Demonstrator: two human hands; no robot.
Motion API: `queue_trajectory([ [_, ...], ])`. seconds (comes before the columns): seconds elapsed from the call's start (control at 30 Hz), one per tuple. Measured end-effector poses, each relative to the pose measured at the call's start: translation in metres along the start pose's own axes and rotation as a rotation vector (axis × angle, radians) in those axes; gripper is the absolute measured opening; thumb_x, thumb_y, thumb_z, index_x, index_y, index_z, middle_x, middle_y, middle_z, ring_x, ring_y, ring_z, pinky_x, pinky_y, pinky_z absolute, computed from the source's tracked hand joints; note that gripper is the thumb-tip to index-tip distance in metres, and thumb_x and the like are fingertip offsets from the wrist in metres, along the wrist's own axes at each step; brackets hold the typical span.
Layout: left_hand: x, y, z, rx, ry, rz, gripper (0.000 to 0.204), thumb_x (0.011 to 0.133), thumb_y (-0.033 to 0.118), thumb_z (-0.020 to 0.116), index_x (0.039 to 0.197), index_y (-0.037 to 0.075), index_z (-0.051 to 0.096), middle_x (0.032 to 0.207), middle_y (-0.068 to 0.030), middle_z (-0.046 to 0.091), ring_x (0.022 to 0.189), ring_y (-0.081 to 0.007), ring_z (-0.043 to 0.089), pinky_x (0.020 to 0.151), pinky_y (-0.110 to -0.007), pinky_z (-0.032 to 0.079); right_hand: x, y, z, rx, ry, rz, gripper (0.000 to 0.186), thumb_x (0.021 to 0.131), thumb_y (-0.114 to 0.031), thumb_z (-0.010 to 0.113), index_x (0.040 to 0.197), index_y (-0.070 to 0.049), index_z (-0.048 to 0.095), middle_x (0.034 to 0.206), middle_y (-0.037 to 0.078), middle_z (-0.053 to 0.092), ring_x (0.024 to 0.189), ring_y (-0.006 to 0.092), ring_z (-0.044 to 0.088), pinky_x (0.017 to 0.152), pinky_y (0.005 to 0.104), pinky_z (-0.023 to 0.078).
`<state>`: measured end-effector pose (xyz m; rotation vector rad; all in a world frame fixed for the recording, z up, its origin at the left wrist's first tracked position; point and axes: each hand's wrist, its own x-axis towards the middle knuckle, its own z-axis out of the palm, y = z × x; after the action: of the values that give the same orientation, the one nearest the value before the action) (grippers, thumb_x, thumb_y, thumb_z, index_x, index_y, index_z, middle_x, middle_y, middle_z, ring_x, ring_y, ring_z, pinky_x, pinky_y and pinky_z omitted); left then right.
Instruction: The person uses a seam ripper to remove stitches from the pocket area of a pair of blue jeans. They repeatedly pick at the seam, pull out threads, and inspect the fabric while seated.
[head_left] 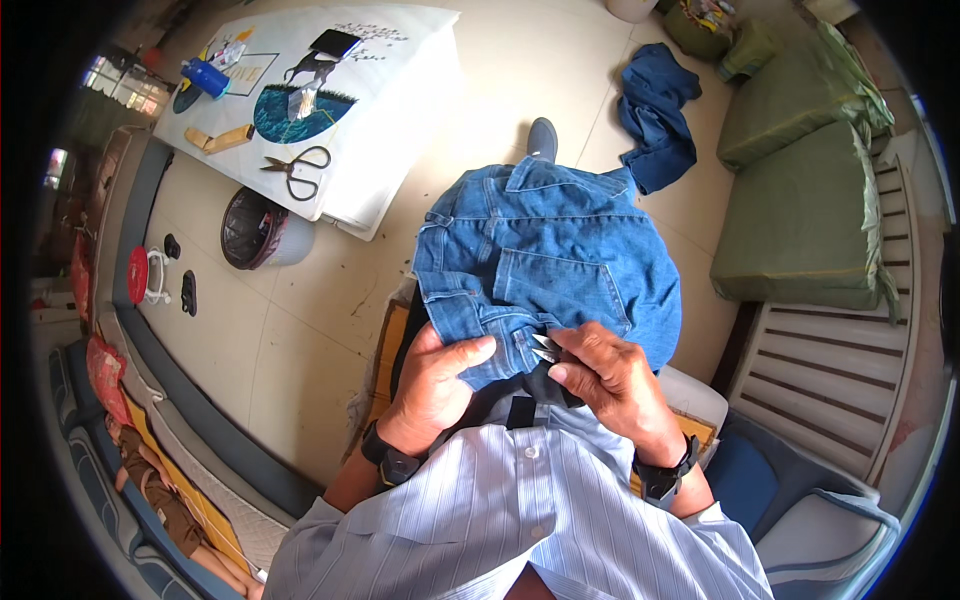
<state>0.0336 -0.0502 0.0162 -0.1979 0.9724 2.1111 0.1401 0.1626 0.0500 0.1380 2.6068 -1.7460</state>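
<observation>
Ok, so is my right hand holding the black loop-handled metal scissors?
No, those black scissors lie on the white printed tabletop, while your right hand grips a small silver-bladed tool.

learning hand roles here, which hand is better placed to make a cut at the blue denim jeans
Likely the right hand: it holds the small silver-bladed snips, blades close to the blue denim jeans, while the left hand grips the jeans.

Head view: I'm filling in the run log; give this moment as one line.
left hand: grips jeans | right hand: holds snips | scissors: on table
</observation>
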Motion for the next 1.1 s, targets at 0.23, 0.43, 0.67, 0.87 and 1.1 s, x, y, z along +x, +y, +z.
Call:
queue_trajectory([
  [0.23, -0.0017, 0.0021, 0.0089, 0.013, 0.028, -0.025, 0.03, 0.095, 0.002, 0.066, 0.125, -0.001, 0.067, 0.118, -0.0103, 0.074, 0.109, -0.0214, 0.071, 0.101, -0.037, 0.055, 0.001, -0.0022, 0.0056, -0.014, 0.016, -0.036, 0.034, 0.096, -0.013, 0.076, 0.123, 0.005, 0.067, 0.093, 0.015, 0.065, 0.08, 0.032, 0.067, 0.071, 0.0378, 0.053],
  [0.43, -0.0037, 0.0042, 0.0104, 0.049, 0.034, -0.039, 0.027, 0.096, 0.003, 0.066, 0.123, -0.001, 0.068, 0.119, -0.0097, 0.074, 0.108, -0.0195, 0.071, 0.1, -0.035, 0.054, 0.0021, -0.0031, 0.0083, -0.048, 0.018, -0.026, 0.033, 0.096, -0.013, 0.076, 0.123, 0.005, 0.067, 0.093, 0.016, 0.066, 0.08, 0.0316, 0.067, 0.071, 0.0377, 0.053],
  [0.67, -0.0052, 0.0028, 0.0102, 0.103, 0.073, -0.029, 0.023, 0.098, 0.004, 0.067, 0.121, -0.001, 0.068, 0.117, -0.009, 0.074, 0.107, -0.0173, 0.071, 0.099, -0.033, 0.054, 0.0045, -0.0053, 0.011, -0.061, 0.036, -0.032, 0.033, 0.096, -0.012, 0.076, 0.123, 0.005, 0.067, 0.094, 0.016, 0.065, 0.079, 0.0317, 0.067, 0.07, 0.0383, 0.053],
  [0.87, -0.0043, 0.0019, 0.0084, 0.052, 0.044, -0.037, 0.025, 0.097, 0.004, 0.066, 0.122, -0.002, 0.068, 0.117, -0.0096, 0.074, 0.107, -0.0183, 0.071, 0.1, -0.034, 0.054, 0.0016, -0.003, 0.0096, -0.062, 0.034, -0.031, 0.033, 0.095, -0.011, 0.077, 0.122, 0.005, 0.067, 0.092, 0.015, 0.064, 0.077, 0.0312, 0.066, 0.068, 0.0377, 0.052],
  [1.1, -0.0035, 0.0, 0.0063, 0.032, 0.046, -0.04, 0.025, 0.097, 0.005, 0.066, 0.121, -0.002, 0.069, 0.117, -0.01, 0.075, 0.107, -0.0189, 0.072, 0.1, -0.034, 0.054, 0.0002, -0.0007, 0.0105, -0.07, 0.061, -0.048, 0.03, 0.095, -0.01, 0.077, 0.12, 0.004, 0.068, 0.089, 0.015, 0.064, 0.075, 0.0316, 0.066, 0.067, 0.0377, 0.052],
])
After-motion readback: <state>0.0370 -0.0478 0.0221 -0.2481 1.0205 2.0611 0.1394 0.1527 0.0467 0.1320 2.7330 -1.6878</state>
